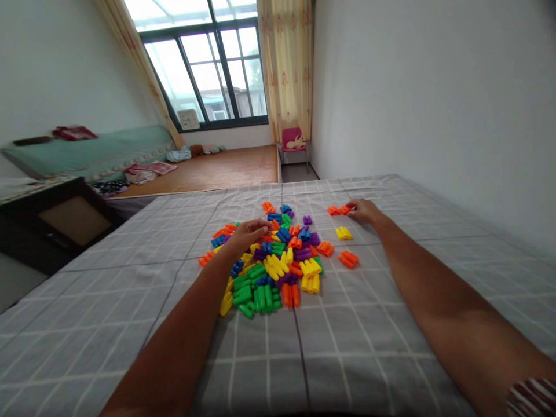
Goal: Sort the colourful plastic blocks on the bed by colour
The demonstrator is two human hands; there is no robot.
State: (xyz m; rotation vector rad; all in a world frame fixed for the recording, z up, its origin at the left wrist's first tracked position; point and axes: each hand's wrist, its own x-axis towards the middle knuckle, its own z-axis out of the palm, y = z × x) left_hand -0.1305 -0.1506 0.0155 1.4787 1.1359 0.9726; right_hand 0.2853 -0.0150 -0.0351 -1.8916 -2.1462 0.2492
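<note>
A heap of plastic building blocks in green, yellow, orange, blue and purple lies on a grey checked bedsheet (269, 353). Over the heap's far side, my left hand (247, 236) has its thumb and fingers closed at an orange building block (275, 225), partly hidden by the fingertips. To the right of the pile, my right hand (365, 211) pinches an orange building block (344, 209). Another orange block (333, 211) lies end to end with that one. A yellow block (344, 233) and an orange block (348, 259) rest nearer to me, apart from the heap.
Beyond the sheet is a second bed with a brown mat (221, 165) and a green headboard (125, 150). A dark cabinet (65, 226) stands at the left. A pink chair (294, 139) is by the curtain (286, 69). A white wall (434, 104) runs along the right.
</note>
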